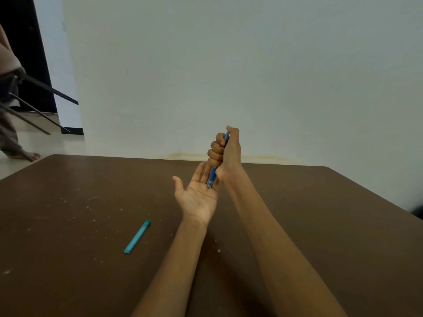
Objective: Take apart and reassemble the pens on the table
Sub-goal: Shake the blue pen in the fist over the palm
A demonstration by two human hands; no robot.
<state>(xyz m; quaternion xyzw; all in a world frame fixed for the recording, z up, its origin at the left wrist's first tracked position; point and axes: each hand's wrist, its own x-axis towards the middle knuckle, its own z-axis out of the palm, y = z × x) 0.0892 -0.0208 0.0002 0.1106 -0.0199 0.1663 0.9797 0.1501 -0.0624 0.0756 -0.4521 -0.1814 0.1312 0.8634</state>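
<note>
Fingers [215, 148] of the right hand [225, 154] were curled tight round a blue pen [212, 177], held upright, tip down against the flat, relaxed palm of the left hand [196, 193]. A teal pen cap [137, 236] lay apart on the brown table [320, 213]. Judged: pen light, rigid, smooth plastic; barrel midsection grips best.
</note>
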